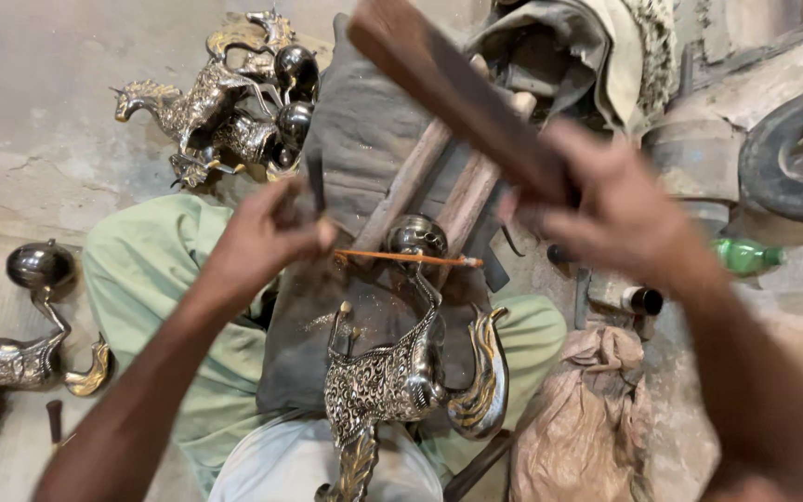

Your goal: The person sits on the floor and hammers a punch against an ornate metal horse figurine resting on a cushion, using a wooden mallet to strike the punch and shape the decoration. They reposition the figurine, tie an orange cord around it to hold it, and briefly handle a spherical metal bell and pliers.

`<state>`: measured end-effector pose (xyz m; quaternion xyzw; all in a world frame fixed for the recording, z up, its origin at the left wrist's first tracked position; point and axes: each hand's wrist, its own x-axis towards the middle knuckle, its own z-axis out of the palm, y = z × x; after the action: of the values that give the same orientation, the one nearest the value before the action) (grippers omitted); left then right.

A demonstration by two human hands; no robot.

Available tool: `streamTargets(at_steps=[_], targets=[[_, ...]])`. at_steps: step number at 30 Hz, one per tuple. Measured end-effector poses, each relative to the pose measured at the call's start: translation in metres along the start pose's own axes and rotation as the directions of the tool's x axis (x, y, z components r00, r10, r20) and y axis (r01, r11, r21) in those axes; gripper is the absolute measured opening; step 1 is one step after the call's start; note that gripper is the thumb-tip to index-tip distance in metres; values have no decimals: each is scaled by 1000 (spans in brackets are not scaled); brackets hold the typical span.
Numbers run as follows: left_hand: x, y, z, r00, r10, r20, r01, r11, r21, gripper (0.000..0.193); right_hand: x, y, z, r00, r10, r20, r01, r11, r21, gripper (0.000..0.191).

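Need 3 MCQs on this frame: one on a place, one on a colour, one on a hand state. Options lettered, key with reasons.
1. Where does the green bottle lie?
A. By the tyre at right
B. On the person's lap
C. Among the figures at upper left

2. What colour is the thin rod across the horse figure?
A. Blue
B. Orange
C. White

3. What is the right hand doing?
A. Resting open on the floor
B. Gripping a raised wooden bat
C. Holding the bottle

Key: 1 A, the bottle sits just below the tyre. 2 B, the rod shows orange beside the left hand. 3 B, its fingers wrap the dark bat's lower end.
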<state>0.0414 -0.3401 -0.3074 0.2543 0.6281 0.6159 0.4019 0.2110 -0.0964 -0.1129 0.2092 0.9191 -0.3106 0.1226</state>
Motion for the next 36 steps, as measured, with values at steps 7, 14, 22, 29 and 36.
streamTargets(at_steps=[7, 14, 22, 29, 36], targets=[[-73, -38, -1, 731, -597, 329, 619, 784, 47, 56, -54, 57, 100, 994, 98, -38, -54, 791, 609, 40], [-96, -49, 11, 872, -312, 376, 449, 815, -365, 44, -62, 112, 142, 938, 276, -212, 27, 549, 836, 40], [-81, -11, -18, 921, -295, 254, 306, 952, -7, 45, -96, 116, 200, 895, 370, -248, 32, 502, 864, 31], [-46, 41, 4, 995, 13, 103, -39, 965, 258, 52, -100, 114, 202, 835, 433, -338, 57, 543, 837, 36], [6, 61, 104, 915, 175, 363, -335, 831, 445, 56, -109, 136, 193, 782, 320, -535, 59, 816, 575, 56]])
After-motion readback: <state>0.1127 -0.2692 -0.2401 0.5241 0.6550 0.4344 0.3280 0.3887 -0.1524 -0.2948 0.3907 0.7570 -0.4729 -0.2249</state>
